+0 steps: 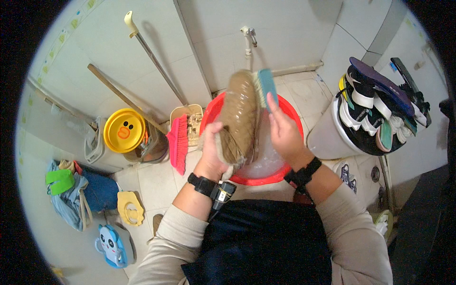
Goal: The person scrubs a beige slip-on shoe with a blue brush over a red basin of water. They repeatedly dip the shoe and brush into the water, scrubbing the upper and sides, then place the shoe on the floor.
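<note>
A wet tan shoe (239, 107) with a pale lining at its opening is gripped by my left hand (212, 151) near the heel end. My right hand (285, 130) holds a teal scrubbing brush (267, 87), its pale bristles against the right side of the shoe's toe half. Both are over a red plastic basin (296, 117) of cloudy, sudsy water (272, 156). The shoe hides part of the basin, and its toe reaches past the far rim.
A water tap (251, 35) is on the wall ahead. On the right, several shoes (374, 103) lie atop a white bin (326, 131). A pink broom (179, 142), dustpan (194, 110) and yellow bucket (124, 130) stand left. Sneakers (345, 174) sit near a floor drain (375, 174).
</note>
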`<action>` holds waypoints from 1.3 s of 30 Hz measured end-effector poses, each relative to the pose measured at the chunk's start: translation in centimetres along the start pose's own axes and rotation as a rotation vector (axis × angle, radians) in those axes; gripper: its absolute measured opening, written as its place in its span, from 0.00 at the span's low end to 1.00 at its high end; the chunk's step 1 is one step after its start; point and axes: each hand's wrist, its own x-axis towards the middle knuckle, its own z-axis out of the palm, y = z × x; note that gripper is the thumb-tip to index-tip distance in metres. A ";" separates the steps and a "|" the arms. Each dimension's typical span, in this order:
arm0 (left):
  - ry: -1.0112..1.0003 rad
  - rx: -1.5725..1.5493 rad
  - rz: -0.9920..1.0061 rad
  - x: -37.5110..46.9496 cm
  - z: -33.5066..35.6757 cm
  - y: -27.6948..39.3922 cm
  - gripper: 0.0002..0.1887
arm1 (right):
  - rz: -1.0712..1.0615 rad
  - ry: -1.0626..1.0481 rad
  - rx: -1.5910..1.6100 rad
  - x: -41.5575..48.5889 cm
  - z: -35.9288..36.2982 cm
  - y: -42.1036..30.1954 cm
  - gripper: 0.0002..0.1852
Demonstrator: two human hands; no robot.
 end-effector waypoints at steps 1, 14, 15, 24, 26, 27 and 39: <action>0.022 0.042 -0.055 -0.3 0.3 -0.5 0.39 | 0.087 -0.034 0.042 0.5 -0.8 0.2 0.30; 0.108 -0.015 0.174 -0.5 0.1 2.8 0.33 | 0.292 -0.364 0.027 -3.7 2.5 -1.5 0.32; 0.117 0.036 0.121 -0.5 0.1 2.0 0.32 | 0.175 -0.216 0.008 -3.1 2.0 -1.3 0.32; 0.163 0.836 0.330 -1.4 -2.9 2.2 0.27 | 0.029 -0.172 0.150 1.3 -4.0 1.2 0.27; 0.175 0.867 0.360 -1.6 -4.1 4.1 0.30 | 0.099 -0.293 0.184 0.7 -4.2 1.2 0.26; 0.168 0.832 0.381 -1.7 -4.7 4.7 0.33 | 0.083 -0.286 0.178 0.6 -4.2 1.1 0.26; 0.025 1.457 0.398 -1.0 -6.1 2.3 0.35 | 0.128 -0.418 0.025 1.6 -5.3 1.5 0.28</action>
